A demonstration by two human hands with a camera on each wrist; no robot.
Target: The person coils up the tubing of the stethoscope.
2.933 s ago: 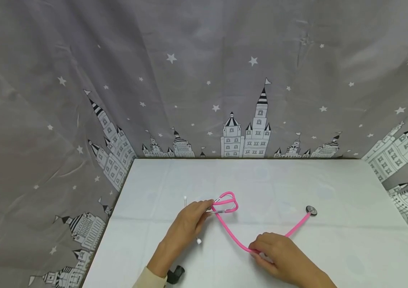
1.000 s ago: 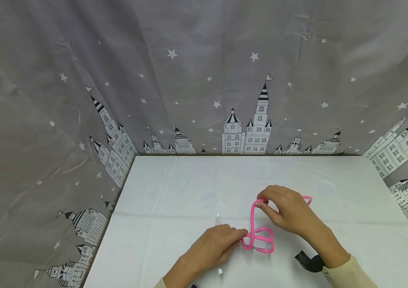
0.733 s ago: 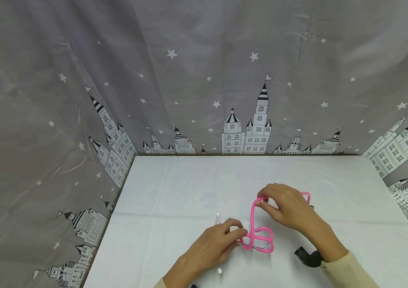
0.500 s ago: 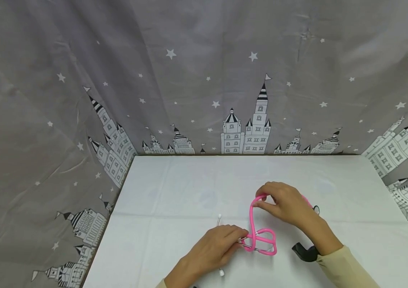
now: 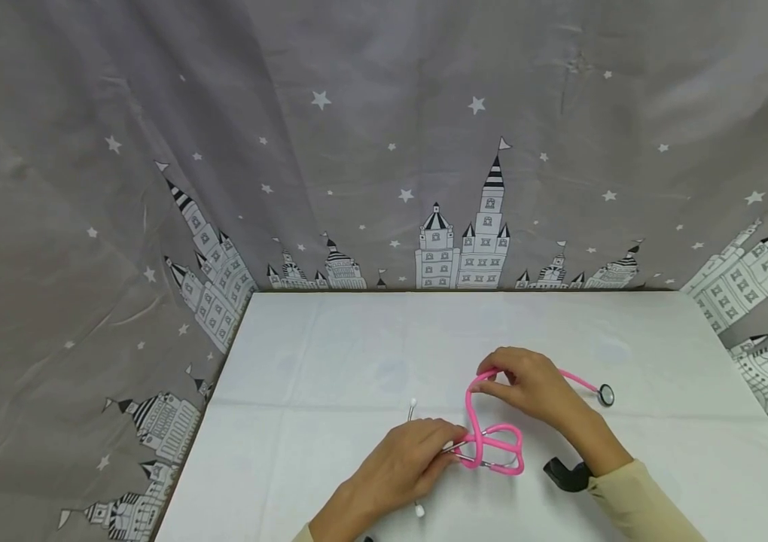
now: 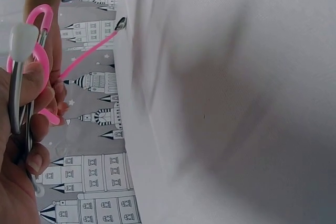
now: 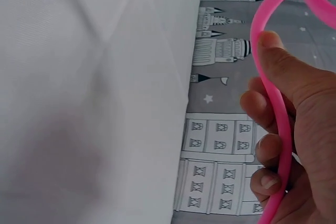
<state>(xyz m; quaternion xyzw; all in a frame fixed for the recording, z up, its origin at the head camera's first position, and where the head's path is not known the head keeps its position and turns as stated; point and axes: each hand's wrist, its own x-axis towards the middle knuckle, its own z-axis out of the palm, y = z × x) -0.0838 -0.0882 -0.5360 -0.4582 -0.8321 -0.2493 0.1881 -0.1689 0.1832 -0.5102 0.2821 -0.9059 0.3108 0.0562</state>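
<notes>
In the head view, a stethoscope [image 5: 477, 440] with bright pink tubing is held over the right-hand half of the surface [image 5: 316, 361]. The left hand [image 5: 403, 461] grips its silvery ear tubes, and white ear tips [image 5: 419, 510] poke out on either side of that hand. The tubing loops beside the left fingers and rises to the right hand [image 5: 526, 382], which pinches it. Beyond, it runs to a round, dark-rimmed chest piece [image 5: 605, 395]. The surface is white and faintly creased; behind it hangs a gray cloth [image 5: 357, 53] printed with stars and castles. A black band [image 5: 565, 476] sits by the right cuff [image 5: 638, 497].

In the left wrist view, fingers curl round the metal tubes, a white ear tip looming close.

In the right wrist view, the thumb presses the smooth, matte tubing against the curled fingers.
</notes>
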